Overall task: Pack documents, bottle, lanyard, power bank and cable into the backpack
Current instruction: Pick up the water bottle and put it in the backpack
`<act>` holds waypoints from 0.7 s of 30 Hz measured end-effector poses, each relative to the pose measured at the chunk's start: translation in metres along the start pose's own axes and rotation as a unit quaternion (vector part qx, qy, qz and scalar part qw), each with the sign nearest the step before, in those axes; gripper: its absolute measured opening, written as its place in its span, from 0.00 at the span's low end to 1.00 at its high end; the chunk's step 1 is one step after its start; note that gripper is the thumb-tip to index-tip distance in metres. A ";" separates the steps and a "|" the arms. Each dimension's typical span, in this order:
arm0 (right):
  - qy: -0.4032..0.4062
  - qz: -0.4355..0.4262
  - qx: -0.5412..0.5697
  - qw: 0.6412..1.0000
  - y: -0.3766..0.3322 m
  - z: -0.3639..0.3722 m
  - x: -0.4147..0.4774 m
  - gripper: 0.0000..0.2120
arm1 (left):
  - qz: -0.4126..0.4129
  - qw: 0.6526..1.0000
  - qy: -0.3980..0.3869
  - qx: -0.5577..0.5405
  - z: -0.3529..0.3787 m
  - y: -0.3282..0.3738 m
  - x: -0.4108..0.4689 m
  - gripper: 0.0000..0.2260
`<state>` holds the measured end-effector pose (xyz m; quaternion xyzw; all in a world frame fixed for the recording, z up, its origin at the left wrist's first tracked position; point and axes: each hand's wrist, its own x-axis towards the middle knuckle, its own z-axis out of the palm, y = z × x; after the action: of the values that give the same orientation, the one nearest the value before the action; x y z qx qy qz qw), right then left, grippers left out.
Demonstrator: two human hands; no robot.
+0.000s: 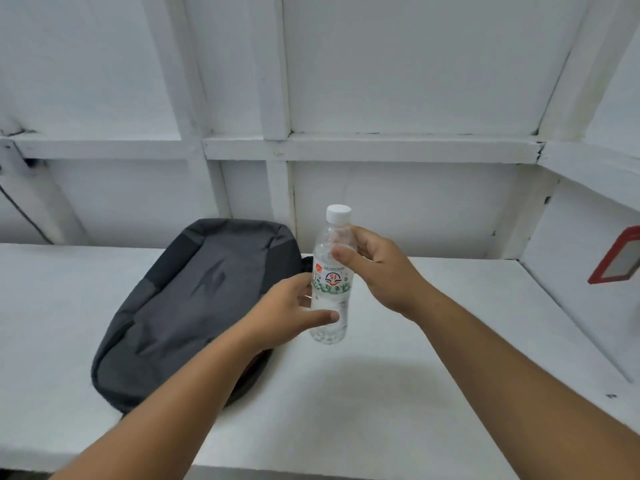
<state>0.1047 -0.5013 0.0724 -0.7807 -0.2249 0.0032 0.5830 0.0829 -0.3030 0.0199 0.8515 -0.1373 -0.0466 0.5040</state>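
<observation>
Clear bottle (330, 285) held upright between left hand (287, 311) and right hand (375, 268).

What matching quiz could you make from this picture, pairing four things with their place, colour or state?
Things:
1. bottle
2. backpack
3. cap
4. frame

Descriptions:
A. lying flat on the table
B. red, at the far right
C. white, on top of the bottle
D. held upright by the left hand and right hand

Pairs: 1-D, 2-A, 3-C, 4-B.
</observation>
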 end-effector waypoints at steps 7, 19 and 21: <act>-0.034 -0.014 0.042 0.998 -0.048 0.099 -0.030 0.12 | 0.002 1.000 0.015 -0.013 -0.058 -0.024 -0.100 0.22; -0.075 -0.047 -0.024 0.996 -0.071 0.176 -0.063 0.13 | 0.019 0.993 0.050 -0.105 -0.135 -0.003 -0.183 0.26; -0.082 -0.052 -0.025 0.995 -0.070 0.179 -0.065 0.14 | 0.024 0.995 0.056 -0.077 -0.137 0.003 -0.184 0.26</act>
<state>-0.0257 -0.3466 0.0619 -0.7797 -0.3123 0.0314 0.5418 -0.0643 -0.1368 0.0788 0.8076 -0.1256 0.0027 0.5762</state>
